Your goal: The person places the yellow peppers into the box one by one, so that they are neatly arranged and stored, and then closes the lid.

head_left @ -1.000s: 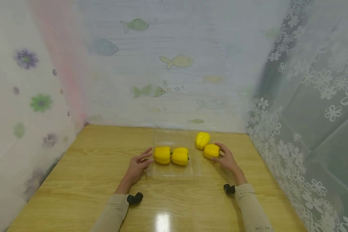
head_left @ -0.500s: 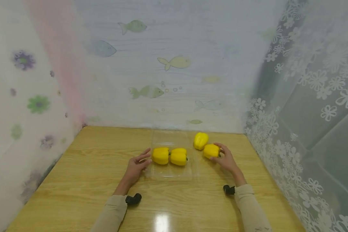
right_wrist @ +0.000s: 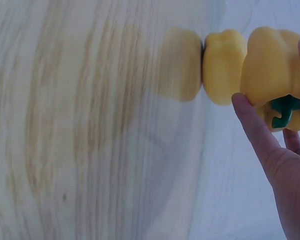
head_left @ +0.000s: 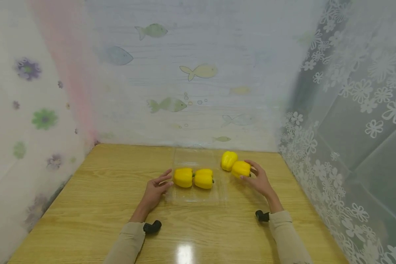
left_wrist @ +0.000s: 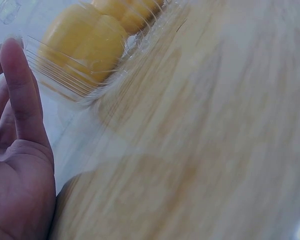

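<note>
On the wooden tabletop (head_left: 95,198), near its far middle, lies a clear plastic clamshell tray (head_left: 198,196) with two yellow bell peppers side by side in it: the left pepper in the tray (head_left: 183,177) and the right pepper in the tray (head_left: 204,178), which touch each other. At the tray's left edge rests the left hand (head_left: 156,190), its fingers (left_wrist: 20,95) straight and relaxed, lying against the clear ribbed wall of the tray and gripping nothing. To the right of the tray, the right hand (head_left: 259,180) holds a third yellow bell pepper (head_left: 241,169), its fingers (right_wrist: 255,125) curled round the pepper's sides; the right wrist view shows the green stem (right_wrist: 284,109) pointing toward the palm. Whether this pepper is lifted clear of the wood or resting on it cannot be told. Just behind and to the left of it sits a fourth yellow bell pepper (head_left: 228,160), touching or nearly touching the held one, outside the tray near its far right corner. Both forearms wear beige sleeves (head_left: 285,236), and a small black camera mount (head_left: 152,227) shows at each wrist. Behind the tabletop hangs a pale curtain printed with fish (head_left: 199,70); a flower-printed curtain (head_left: 39,117) closes the left side and a white lace curtain (head_left: 349,110) the right.
</note>
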A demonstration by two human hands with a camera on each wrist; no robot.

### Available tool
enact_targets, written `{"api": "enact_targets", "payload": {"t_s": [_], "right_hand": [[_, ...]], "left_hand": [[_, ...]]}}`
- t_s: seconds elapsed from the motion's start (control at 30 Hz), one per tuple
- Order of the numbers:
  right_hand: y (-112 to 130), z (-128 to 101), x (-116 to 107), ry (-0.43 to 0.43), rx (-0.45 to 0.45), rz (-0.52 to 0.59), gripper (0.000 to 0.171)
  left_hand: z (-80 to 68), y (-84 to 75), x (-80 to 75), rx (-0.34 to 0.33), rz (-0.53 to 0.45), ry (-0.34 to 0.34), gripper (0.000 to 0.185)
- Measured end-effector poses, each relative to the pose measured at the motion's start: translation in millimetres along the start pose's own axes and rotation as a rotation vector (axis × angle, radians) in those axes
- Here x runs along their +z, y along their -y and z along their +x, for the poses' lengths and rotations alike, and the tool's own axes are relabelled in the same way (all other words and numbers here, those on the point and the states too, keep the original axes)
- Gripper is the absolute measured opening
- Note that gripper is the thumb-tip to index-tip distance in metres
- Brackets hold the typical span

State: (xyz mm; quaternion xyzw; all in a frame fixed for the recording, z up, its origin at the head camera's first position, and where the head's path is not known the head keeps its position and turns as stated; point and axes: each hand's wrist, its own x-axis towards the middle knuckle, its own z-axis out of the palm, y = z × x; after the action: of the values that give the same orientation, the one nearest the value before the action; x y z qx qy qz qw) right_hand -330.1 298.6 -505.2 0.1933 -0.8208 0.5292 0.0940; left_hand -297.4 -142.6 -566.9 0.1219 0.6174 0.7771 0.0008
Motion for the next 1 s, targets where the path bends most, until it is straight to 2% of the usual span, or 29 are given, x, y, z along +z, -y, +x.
{"api": "enact_targets", "payload": {"t_s": [0.3,0.53,1.0], "right_hand": [[9.7,0.4,5.3,0.053,-0.043,-0.011,0.066],[19.4,-0.8,7.0,0.086,-0.016,0.021,0.067],[37.4,-2.3,25.9,0.131,-0.099,0.064,0.067]], "left_hand": [[0.1,0.3,-0.4,-0.002,-0.006,-0.004,0.042],[0.8,-0.9,0.6,-0.006,-0.001,-0.004,0.044],[1.2,-2.5,0.9,-0.006,0.018,-0.001,0.042]]}}
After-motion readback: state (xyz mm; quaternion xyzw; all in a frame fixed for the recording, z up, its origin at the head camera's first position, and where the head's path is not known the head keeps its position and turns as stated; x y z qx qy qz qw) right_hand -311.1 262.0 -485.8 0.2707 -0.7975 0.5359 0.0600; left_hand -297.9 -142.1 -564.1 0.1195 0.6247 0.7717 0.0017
